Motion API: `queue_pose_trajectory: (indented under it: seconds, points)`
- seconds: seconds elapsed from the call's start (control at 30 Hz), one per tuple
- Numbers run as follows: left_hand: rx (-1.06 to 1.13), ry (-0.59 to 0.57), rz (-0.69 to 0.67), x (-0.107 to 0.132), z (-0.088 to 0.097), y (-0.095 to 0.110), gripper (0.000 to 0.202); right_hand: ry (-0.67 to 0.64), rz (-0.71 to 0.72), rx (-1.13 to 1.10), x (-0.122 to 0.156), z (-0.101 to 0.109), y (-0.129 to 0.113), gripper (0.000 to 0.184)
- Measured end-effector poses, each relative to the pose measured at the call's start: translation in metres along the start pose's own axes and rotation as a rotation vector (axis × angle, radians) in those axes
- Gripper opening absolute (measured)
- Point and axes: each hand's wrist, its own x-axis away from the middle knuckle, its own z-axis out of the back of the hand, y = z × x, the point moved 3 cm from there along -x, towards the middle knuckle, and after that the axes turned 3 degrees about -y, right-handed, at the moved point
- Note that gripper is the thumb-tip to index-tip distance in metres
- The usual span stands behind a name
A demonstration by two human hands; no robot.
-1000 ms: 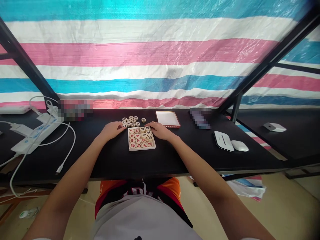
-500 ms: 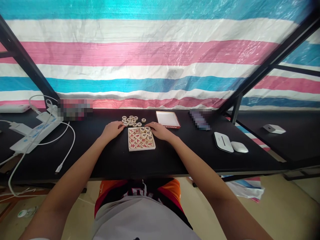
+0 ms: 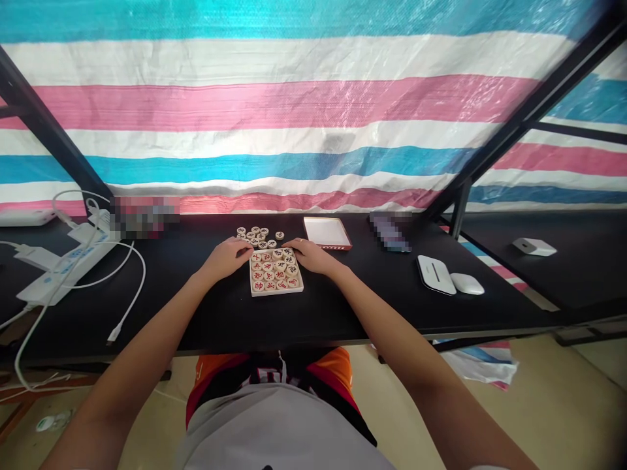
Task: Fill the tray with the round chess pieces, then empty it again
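Note:
A small wooden tray [image 3: 277, 292] filled with round chess pieces marked in red and black lies on the black table [image 3: 235, 313] in front of me. Several loose pieces [image 3: 255, 234] sit just behind it. My left hand [image 3: 226, 256] is at the tray's far left corner, fingers curled and pinched on a piece. My right hand [image 3: 312, 255] lies against the tray's far right corner, fingers stretched flat toward the pieces and holding nothing.
A white lid with a red rim [image 3: 327, 233] lies behind my right hand. Two white devices [image 3: 448, 277] sit to the right. White power strips and cables [image 3: 63, 264] cover the left end. A striped tarp hangs behind, crossed by black frame bars.
My left hand has moved right, from the loose pieces to the tray's far left corner. My right hand has stayed put. The view has shifted slightly.

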Motion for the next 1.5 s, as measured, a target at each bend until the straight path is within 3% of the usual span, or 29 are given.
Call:
queue_pose_trajectory:
  seconds: [0.17,0.3,0.43,0.63,0.87,1.17,1.5]
  points:
    - [0.039,-0.044,-0.227,0.000,-0.010,0.036,0.039,0.017,0.019,0.003,0.000,-0.003,0.003,0.037]
    - [0.005,-0.190,-0.288,0.000,-0.023,0.049,0.042,0.026,0.025,-0.005,-0.001,-0.004,0.006,0.036]
    - [-0.017,-0.196,-0.275,0.001,-0.024,0.047,0.039,0.019,0.021,0.000,-0.001,-0.004,0.006,0.037]
    - [-0.049,-0.078,-0.263,0.001,-0.018,0.040,0.035,0.021,0.021,0.010,-0.001,-0.004,0.004,0.036]
    - [-0.050,-0.140,-0.220,-0.003,-0.022,0.033,0.032,0.026,0.024,0.011,0.000,-0.004,0.005,0.036]
    - [-0.074,-0.037,-0.241,-0.004,-0.025,0.032,0.017,0.013,0.011,0.000,-0.001,-0.004,0.004,0.035]
    - [-0.109,-0.090,-0.240,-0.004,-0.026,0.031,0.035,0.014,0.009,-0.007,0.000,-0.003,0.002,0.034]
